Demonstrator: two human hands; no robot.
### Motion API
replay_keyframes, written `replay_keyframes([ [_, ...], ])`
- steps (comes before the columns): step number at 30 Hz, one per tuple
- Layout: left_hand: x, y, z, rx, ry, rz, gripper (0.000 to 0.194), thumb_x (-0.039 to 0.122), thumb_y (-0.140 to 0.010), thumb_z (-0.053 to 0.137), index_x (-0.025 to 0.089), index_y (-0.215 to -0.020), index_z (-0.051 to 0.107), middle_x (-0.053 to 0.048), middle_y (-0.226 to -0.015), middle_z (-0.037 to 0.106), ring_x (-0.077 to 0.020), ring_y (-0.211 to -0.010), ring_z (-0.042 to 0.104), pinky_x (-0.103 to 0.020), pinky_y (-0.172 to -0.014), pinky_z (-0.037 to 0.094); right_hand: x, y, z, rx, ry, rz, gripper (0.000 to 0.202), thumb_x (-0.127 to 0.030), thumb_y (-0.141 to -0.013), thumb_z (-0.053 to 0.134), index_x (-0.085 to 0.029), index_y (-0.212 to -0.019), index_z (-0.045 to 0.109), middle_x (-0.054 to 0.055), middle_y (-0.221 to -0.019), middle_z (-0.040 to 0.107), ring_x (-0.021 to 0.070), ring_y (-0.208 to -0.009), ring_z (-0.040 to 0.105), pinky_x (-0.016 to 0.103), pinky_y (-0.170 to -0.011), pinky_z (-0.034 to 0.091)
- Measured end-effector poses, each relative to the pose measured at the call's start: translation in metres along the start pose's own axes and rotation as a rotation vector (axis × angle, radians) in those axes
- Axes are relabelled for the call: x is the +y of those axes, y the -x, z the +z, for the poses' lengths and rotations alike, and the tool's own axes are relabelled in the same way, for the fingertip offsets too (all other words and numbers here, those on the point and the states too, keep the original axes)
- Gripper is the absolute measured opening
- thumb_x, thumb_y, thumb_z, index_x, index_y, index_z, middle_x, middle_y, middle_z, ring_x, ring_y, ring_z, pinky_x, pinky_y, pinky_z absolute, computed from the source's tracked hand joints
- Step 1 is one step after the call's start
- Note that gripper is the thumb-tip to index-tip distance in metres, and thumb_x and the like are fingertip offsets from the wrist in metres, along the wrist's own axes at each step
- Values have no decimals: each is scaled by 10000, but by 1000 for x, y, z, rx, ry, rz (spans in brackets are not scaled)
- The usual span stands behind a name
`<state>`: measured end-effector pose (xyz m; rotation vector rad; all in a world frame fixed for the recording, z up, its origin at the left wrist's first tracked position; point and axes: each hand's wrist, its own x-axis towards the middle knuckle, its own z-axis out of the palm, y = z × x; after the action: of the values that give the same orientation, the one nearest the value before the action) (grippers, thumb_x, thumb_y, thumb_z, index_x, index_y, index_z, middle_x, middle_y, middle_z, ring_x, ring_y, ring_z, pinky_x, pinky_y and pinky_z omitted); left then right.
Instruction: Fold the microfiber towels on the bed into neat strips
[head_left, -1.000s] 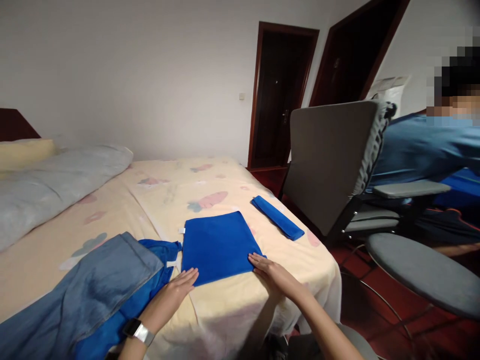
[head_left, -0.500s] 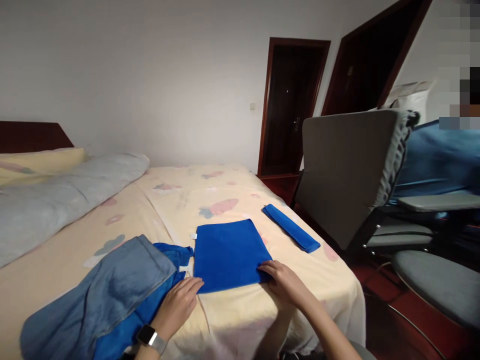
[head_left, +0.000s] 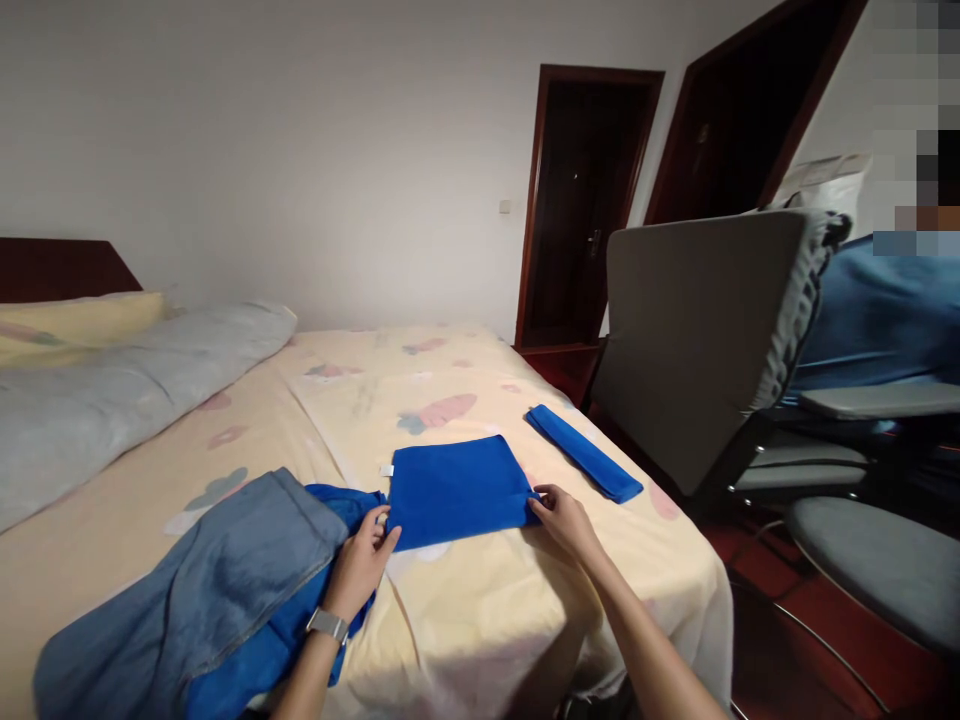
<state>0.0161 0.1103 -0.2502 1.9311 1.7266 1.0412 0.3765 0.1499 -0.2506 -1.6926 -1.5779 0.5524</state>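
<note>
A blue cloth (head_left: 457,485) with a small white tag lies flat on the bed, its near edge folded over in a strip. My left hand (head_left: 365,560), a watch on its wrist, is closed at the cloth's near left corner. At the right end of the fold, my right hand (head_left: 562,515) pinches the cloth between thumb and fingers. A narrow folded blue cloth strip (head_left: 581,455) rests to the right, apart from my hands. Beside my left forearm lies a heap of grey-blue fabric (head_left: 217,560) over more bright blue cloth (head_left: 262,650).
The bed's patterned yellow sheet (head_left: 360,385) drops off at the right edge. A grey rolled quilt (head_left: 150,390) and a yellow pillow (head_left: 82,325) lie far left. At the right stand a grey chair (head_left: 690,350) and a round stool (head_left: 877,570); a person in blue sits behind the chair.
Both hands have moved away from me, bringing the cloth's near edge up and over onto itself. The cloth now looks shorter. The strip and the fabric heap stay in place.
</note>
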Motion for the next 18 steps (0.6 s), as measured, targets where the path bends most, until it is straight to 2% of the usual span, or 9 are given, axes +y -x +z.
replay_keyframes([
  [2,-1,3,3,28,26,-35,504,484,-855,554,185,-1256,492,-57,-867,739,-217,-812,722,-299,-724,557,4,-1,1,-24,-9,22,397,-406,-829,569,-129,-1083,697,133,-942,737,305,-902,677,363,-766,491],
  [4,-1,8,2,27,31,-69,477,480,-847,568,193,-1221,502,-83,-912,756,-240,-862,728,-313,-746,557,9,0,-1,-69,-34,32,351,-430,-827,579,-162,-997,729,105,-922,747,285,-880,687,333,-747,489],
  [7,1,13,-1,-24,34,-108,365,490,-872,529,205,-1099,552,-120,-990,766,-274,-975,716,-323,-792,548,15,4,-6,-145,-87,26,297,-439,-815,598,-197,-899,749,58,-883,756,261,-848,694,302,-717,486],
  [10,1,12,-3,-73,75,-130,358,520,-867,527,201,-1026,566,-123,-1012,765,-278,-991,712,-307,-802,542,21,6,-9,-200,-177,-10,309,-439,-806,593,-174,-882,733,56,-842,749,262,-831,685,304,-704,485],
  [15,0,6,-8,-111,109,-120,420,534,-898,453,161,-1045,579,-124,-1043,757,-262,-1007,706,-281,-813,541,25,6,-16,-182,-220,-65,402,-489,-848,497,-142,-903,694,79,-849,727,259,-827,668,327,-728,485],
  [18,4,6,-10,-137,81,-103,423,508,-918,410,148,-1044,593,-128,-1059,755,-248,-1024,701,-269,-840,531,24,8,-21,-179,-140,-103,424,-482,-892,428,-151,-918,692,89,-882,726,262,-846,667,332,-741,479],
])
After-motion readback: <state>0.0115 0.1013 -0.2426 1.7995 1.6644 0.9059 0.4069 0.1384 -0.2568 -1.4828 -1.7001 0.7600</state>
